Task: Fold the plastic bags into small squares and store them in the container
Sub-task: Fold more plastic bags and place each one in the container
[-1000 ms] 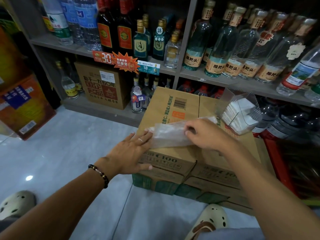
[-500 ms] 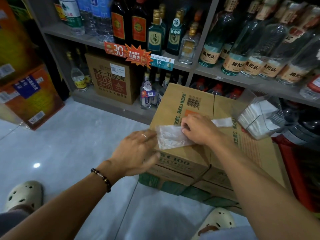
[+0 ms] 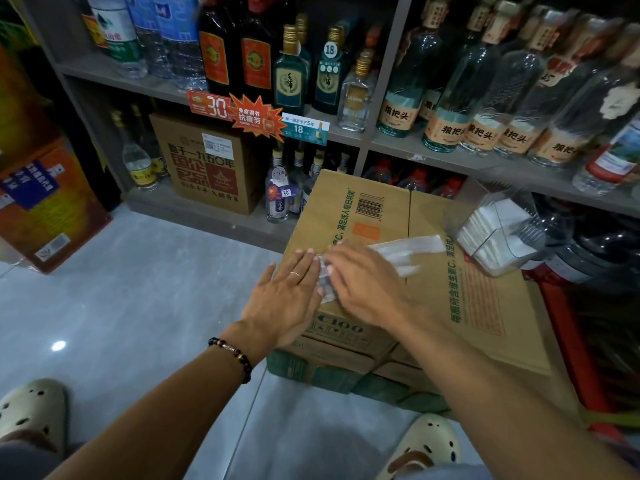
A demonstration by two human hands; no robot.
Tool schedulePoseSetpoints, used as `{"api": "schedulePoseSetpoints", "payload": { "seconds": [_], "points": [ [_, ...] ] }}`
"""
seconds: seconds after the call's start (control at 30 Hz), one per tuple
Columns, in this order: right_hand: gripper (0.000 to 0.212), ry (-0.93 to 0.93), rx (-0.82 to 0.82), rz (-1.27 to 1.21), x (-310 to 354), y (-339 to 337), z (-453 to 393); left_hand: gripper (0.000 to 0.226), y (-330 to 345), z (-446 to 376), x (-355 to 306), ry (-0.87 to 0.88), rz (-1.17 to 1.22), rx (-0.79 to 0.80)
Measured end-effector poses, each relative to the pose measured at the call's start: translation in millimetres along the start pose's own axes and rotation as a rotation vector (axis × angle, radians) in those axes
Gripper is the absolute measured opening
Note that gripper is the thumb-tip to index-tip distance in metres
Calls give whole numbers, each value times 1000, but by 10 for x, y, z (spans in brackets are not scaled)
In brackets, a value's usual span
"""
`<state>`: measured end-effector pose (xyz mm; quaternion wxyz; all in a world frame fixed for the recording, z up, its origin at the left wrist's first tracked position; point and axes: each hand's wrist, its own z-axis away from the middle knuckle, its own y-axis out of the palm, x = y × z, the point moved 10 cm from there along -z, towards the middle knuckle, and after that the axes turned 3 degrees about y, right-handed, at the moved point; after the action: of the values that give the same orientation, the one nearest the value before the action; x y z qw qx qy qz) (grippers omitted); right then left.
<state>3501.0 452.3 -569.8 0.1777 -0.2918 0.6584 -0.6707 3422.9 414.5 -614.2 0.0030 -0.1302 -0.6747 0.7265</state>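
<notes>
A clear plastic bag (image 3: 403,249), folded into a long strip, lies across the top of a brown cardboard box (image 3: 464,306). My left hand (image 3: 285,296) lies flat with straight fingers at the box's left edge, touching the strip's left end. My right hand (image 3: 365,289) covers the left part of the strip, fingers bent over it; the hand is blurred, so the exact hold is unclear. A clear plastic container (image 3: 502,233) holding several folded white squares stands on the box's far right corner.
Shelves (image 3: 408,147) packed with glass bottles rise right behind the box. A brown carton (image 3: 207,168) sits on the lowest shelf, an orange box (image 3: 48,206) on the floor at left. Grey tiled floor (image 3: 145,299) spreads left. My sandalled feet (image 3: 422,448) are below.
My right hand slid left along the strip to its left end, baring the right part. My left hand moved up onto the box edge beside it. The camera shifted closer.
</notes>
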Motion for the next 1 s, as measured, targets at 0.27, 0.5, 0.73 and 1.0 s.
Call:
{"api": "schedulePoseSetpoints", "payload": {
  "seconds": [0.27,0.5,0.73,1.0],
  "points": [
    [64,173,261,110,-733,354,175,82,-8,-21,15,36,-6,-66],
    [67,389,232,81,-1424,226,316,81,11,-39,25,46,12,-58],
    [54,263,-4,-109,-1152,-212,433,82,-36,-50,63,78,-4,53],
    [16,85,-125,-88,-1006,-274,643,70,-184,-119,114,104,17,31]
  ]
}}
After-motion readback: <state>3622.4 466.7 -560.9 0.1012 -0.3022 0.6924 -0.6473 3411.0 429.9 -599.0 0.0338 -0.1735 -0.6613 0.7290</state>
